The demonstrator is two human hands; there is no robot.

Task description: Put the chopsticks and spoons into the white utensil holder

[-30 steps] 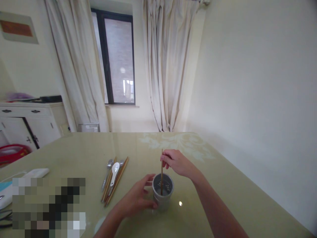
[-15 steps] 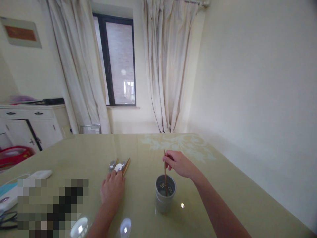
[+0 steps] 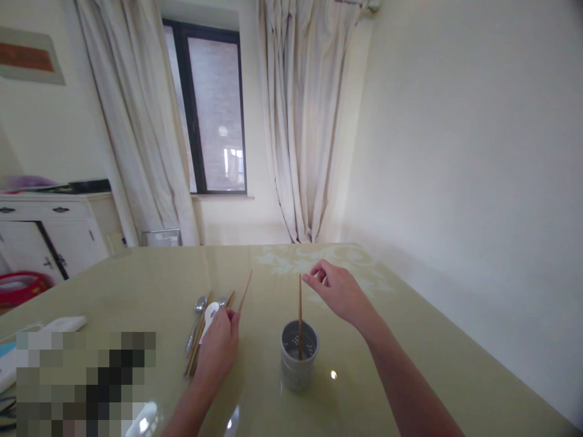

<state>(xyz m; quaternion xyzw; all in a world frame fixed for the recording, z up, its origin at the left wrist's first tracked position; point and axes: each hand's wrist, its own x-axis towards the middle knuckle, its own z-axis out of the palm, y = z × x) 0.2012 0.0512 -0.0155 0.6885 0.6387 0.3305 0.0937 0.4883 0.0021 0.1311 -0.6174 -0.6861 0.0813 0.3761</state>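
A grey utensil holder (image 3: pixel 299 373), with drain holes in its bottom, stands upright in front of me. One wooden chopstick (image 3: pixel 300 315) stands in it, leaning on nothing I can make out. My right hand (image 3: pixel 339 291) is just right of that chopstick's top, thumb and fingers apart and holding nothing. My left hand (image 3: pixel 219 340) pinches another chopstick (image 3: pixel 246 290), whose thin end points up and away. Beside and partly beneath this hand lie several more chopsticks (image 3: pixel 193 352), a white spoon (image 3: pixel 211 314) with a blue mark, and metal spoons (image 3: pixel 200 304).
The glossy pale green table (image 3: pixel 264 273) reaches toward the window wall. At left lie a white object (image 3: pixel 68 323) and a blurred-out patch. A white cabinet (image 3: pixel 73 237) and a red basin (image 3: pixel 27 288) are beyond the table's left edge.
My right hand has let go of the chopstick in the holder and moved slightly right. My left hand has picked up a chopstick from the pile and shifted right with it.
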